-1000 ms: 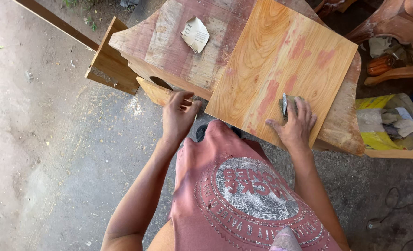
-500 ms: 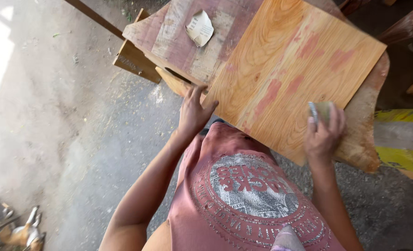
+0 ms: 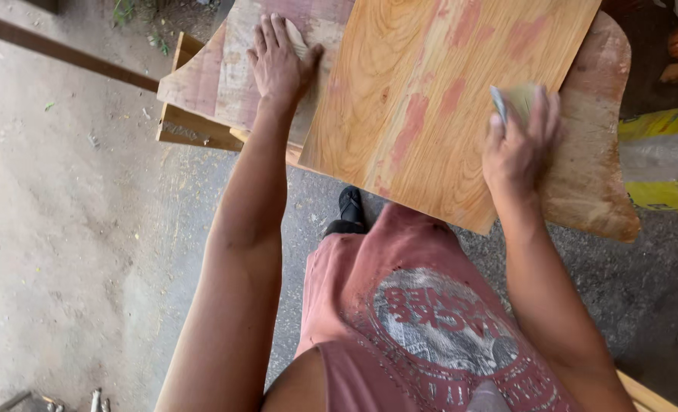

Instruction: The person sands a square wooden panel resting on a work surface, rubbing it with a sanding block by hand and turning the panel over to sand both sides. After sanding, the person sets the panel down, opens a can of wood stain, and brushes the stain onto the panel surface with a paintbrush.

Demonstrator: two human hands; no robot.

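The right hand [image 3: 518, 149] is curled over a folded piece of sandpaper [image 3: 510, 101], fingers pressing it flat against the board [image 3: 430, 99], a pale grained panel with reddish patches that lies tilted across a worn bench [image 3: 591, 175]. The sandpaper sits near the board's right edge, just beside where the panel ends and the bench top shows. The left hand [image 3: 278, 65] lies open and flat, palm down, on the bench at the board's left edge, thumb touching or nearly touching the panel; it grips nothing. The main risk, as I judge it, is the board sliding: nothing but that 1 open palm and the panel's own weight seems to hold it, no clamp shows, and its near corner overhangs the bench above the person's legs. A hard stroke toward that corner could skew the panel or tip it off. A 2nd risk is the sandpaper running off the right edge, so close by, which would round that edge or drag the fingers over the rough bench. Uneven pressure from the fingertips could also cut hollows in the soft grain and leave the red patches unevenly removed. The left thumb near the panel's edge could be pinched if the board shifts leftward.
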